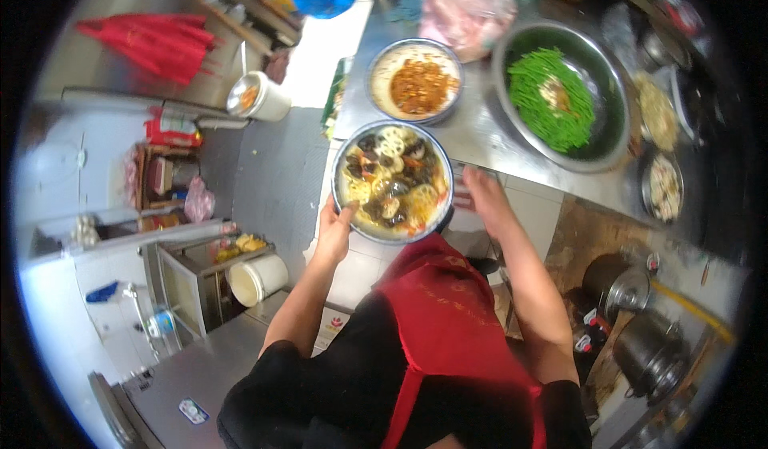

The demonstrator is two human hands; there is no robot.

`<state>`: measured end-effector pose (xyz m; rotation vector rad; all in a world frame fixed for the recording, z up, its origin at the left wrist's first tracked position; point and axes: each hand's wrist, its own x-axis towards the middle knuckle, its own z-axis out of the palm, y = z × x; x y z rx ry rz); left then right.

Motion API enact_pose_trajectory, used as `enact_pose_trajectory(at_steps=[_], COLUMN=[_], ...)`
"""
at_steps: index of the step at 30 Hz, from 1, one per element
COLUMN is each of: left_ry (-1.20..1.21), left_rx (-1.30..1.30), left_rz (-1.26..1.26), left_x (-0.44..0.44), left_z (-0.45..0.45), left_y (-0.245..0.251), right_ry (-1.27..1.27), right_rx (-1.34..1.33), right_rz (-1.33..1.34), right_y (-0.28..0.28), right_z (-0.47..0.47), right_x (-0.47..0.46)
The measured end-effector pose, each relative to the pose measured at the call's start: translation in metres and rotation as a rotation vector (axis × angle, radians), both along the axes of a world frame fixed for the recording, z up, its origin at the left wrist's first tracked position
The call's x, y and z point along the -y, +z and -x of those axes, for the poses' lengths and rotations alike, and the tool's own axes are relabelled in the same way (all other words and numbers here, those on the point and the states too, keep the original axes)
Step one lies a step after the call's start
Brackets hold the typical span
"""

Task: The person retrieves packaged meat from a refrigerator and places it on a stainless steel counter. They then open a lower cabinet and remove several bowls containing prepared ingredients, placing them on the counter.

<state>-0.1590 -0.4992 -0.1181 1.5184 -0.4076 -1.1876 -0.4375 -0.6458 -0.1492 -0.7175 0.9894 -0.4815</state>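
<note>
My left hand (336,227) grips the left rim of a round blue-rimmed bowl (390,236), thumb over the edge. Sliced lotus root (391,143), dark fungus-like pieces (393,191) and red bits lie in oily liquid inside it. My right hand (485,195), slightly blurred, is beside the bowl's right side with fingers apart, holding nothing. Just beyond, a second blue-rimmed bowl (380,83) contains a reddish-brown chopped mixture (423,87). To its right stands a large steel basin (609,110) of cut green vegetables (537,126), topped with a pale and brown heap (557,96).
A steel worktable (474,110) carries these vessels, a pinkish plastic bag (468,14) and a small bowl of pale pieces (663,191). Metal pots (651,353) stand low right. Left are white buckets (273,98) and a steel counter (222,365) near my elbow.
</note>
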Motion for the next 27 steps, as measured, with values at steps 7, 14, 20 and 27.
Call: enact_pose_trajectory(at_steps=[7,14,20,27], left_ry=[0.368,0.392,0.437,0.35], left_rx=[0.117,0.078,-0.011,-0.049], left_rz=[-0.028,-0.065,0.044,0.043], left_x=[0.016,0.073,0.171,0.258], left_z=[-0.081,-0.13,-0.144,-0.121], left_y=[-0.01,-0.01,-0.052,-0.101], right_ry=[-0.139,-0.34,-0.388,-0.425], right_rx=[0.013,-0.181,-0.218,-0.113], right_rz=[-0.086,-0.038,-0.065,-0.135], right_y=[-0.042,-0.069,-0.055,-0.028], right_z=[-0.108,-0.118,-0.073,-0.045], right_x=[0.096,0.112,0.073,0.053])
